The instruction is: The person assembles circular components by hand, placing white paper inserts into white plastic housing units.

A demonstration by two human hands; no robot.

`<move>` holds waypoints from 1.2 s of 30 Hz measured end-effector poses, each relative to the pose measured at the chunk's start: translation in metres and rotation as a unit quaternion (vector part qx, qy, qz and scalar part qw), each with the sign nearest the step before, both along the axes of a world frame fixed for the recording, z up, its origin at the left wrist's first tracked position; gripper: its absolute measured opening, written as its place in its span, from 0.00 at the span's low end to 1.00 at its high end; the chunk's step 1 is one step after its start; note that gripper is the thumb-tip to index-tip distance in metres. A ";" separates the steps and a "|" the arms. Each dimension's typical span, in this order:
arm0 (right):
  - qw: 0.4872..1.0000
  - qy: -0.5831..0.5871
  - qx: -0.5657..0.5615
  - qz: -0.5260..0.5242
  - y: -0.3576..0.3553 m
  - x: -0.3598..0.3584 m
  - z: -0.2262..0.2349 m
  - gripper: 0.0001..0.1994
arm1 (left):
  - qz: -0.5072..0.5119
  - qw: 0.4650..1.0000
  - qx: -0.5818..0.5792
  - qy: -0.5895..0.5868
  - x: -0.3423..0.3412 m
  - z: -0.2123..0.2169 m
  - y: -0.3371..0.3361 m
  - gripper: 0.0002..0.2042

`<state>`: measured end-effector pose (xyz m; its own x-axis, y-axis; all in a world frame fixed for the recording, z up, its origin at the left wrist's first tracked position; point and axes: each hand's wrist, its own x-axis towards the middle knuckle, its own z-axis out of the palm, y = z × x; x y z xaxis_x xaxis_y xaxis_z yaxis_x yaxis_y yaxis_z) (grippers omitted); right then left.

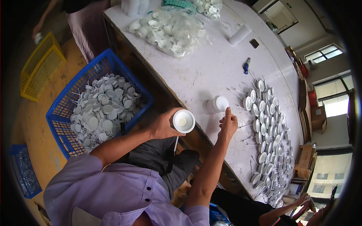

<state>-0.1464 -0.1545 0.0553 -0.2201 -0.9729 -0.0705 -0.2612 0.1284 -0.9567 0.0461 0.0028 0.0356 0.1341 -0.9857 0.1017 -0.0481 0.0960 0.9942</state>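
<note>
My left hand (pixel 166 123) is closed around a white round lamp housing (pixel 190 121), its mouth facing up. Inside sits a small round yellowish LED board (pixel 182 121), and a thin white lead (pixel 176 145) hangs below. At the table edge my right hand (pixel 228 124) reaches a stack of white round covers (pixel 221 103). Its index finger is stretched out against the rim of the top cover, while the other fingers curl. I see nothing held in that hand.
Rows of wired white lamp parts (pixel 264 132) cover the right of the white table (pixel 203 71). Bagged white cups (pixel 166 34), a white roll (pixel 240 35) and blue-handled cutters (pixel 246 66) lie farther off. A full blue basket (pixel 60 132) stands left. People work nearby.
</note>
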 end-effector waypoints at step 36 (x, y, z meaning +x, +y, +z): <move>0.915 -0.401 0.008 0.047 0.133 -0.033 -0.015 0.04 | -0.098 0.995 -0.011 -0.013 -0.042 0.010 -0.008 0.35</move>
<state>-0.1795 -0.0218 0.0400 -0.0070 -0.9824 -0.1866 0.5127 0.1567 -0.8441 0.0037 -0.0049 0.0456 -0.0644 -0.9901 0.1245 -0.0511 0.1279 0.9905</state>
